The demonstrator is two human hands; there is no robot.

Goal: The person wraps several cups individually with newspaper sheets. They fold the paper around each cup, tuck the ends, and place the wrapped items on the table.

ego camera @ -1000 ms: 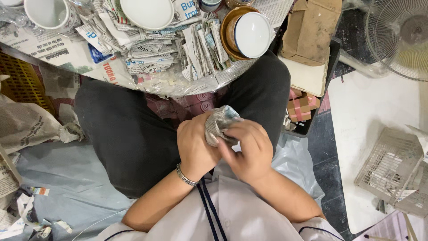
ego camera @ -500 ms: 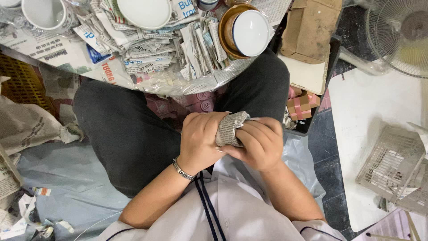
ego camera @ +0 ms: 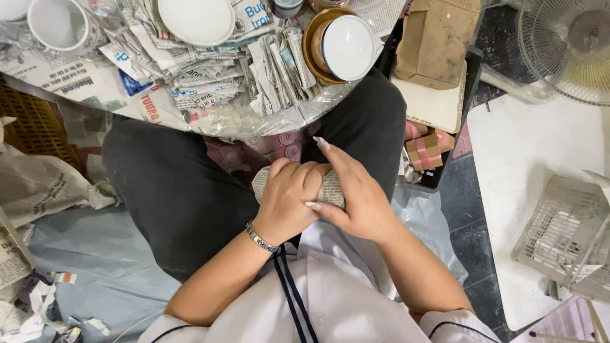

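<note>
You are clasping a small rounded bundle wrapped in printed newspaper [ego camera: 330, 188] over your lap, your left hand [ego camera: 289, 200] and right hand [ego camera: 356, 197] both closed around it in a full grip. It is probably light but breakable under soft, slippery paper, so you are best cupping its sides evenly rather than pinching loose folds.

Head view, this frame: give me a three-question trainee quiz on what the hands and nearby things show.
1. True or false: both hands grip the newspaper-wrapped bundle over the lap.
2. Which wrist wears the metal bracelet? A) left B) right C) neither
3. Fill in: the white bowl at the top sits inside a ____ coloured bowl.

Key
1. True: the left hand and the right hand both close around it.
2. A
3. Gold, standing beside the folded newspaper sheets.
</note>
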